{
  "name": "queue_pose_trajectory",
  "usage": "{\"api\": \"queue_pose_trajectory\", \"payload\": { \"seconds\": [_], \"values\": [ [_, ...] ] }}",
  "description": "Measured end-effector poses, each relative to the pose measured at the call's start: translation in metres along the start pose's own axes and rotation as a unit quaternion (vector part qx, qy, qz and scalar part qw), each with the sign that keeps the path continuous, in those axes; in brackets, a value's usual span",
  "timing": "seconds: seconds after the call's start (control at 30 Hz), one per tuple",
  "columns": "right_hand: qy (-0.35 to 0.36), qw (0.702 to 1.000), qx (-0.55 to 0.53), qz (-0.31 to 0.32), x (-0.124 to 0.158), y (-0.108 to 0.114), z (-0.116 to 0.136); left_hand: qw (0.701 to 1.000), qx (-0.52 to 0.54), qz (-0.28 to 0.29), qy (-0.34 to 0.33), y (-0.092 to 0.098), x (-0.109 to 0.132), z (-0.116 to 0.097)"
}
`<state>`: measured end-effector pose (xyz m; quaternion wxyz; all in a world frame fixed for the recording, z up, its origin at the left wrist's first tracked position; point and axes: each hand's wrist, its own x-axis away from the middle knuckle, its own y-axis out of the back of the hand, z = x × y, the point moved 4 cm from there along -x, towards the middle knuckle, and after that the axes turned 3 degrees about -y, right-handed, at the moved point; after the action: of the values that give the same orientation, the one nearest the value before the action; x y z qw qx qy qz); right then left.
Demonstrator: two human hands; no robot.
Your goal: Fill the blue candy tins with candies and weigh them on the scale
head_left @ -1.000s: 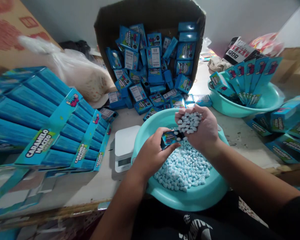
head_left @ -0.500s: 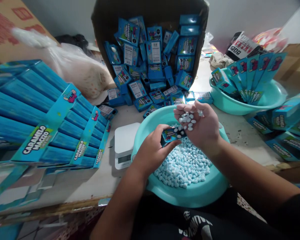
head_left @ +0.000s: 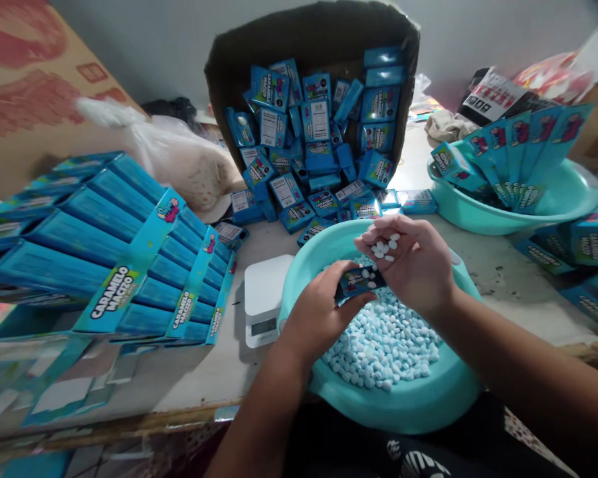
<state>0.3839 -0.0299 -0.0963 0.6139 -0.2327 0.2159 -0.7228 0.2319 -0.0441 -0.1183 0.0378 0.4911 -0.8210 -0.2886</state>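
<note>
My left hand (head_left: 319,312) grips a small blue candy box (head_left: 353,281) above a turquoise basin (head_left: 398,406). A few white candies show at the box's right end. Beside it, my right hand (head_left: 423,269) is cupped with the palm up, and several white candies (head_left: 383,248) lie along its curled fingers. Its fingertips are just above the box's end; whether they touch cannot be made out. Beneath both hands, a heap of pale blue and white candies (head_left: 379,352) fills the basin's middle.
Left of the basin sits a white scale (head_left: 266,292), then tall blue display boxes (head_left: 104,259). Behind, a tipped carton (head_left: 309,33) spills many small blue boxes (head_left: 323,202). A second turquoise basin (head_left: 518,222) with blue cartons stands at the right.
Fewer candies lie in my right hand. The box remains in my left hand, close to the right fingers. The whole view has shifted, so things appear further right and slightly lower.
</note>
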Motion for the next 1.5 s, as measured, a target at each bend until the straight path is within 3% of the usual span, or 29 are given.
{"api": "queue_pose_trajectory", "payload": {
  "seconds": [0.47,0.7,0.83,1.03,1.23,1.5],
  "values": [
    [-0.004,0.999,0.024,0.031,-0.001,0.000,-0.002,1.000,0.011,-0.004,0.002,0.001,0.000,0.000],
    [0.075,0.989,0.116,0.050,0.006,-0.003,0.003,0.997,0.060,-0.033,-0.034,0.002,-0.002,-0.001],
    [0.133,0.953,0.272,0.024,0.007,-0.002,0.007,0.995,0.055,-0.072,-0.033,0.005,-0.002,0.001],
    [0.092,0.891,0.443,0.039,-0.002,0.012,0.007,0.993,0.018,-0.118,-0.011,0.009,0.000,0.004],
    [0.144,0.851,0.501,0.069,-0.008,0.015,0.005,0.990,-0.011,-0.137,0.033,0.010,0.002,0.009],
    [0.203,0.815,0.532,0.107,-0.004,0.009,0.000,0.988,-0.011,-0.152,0.017,0.011,0.001,0.007]
  ]
}}
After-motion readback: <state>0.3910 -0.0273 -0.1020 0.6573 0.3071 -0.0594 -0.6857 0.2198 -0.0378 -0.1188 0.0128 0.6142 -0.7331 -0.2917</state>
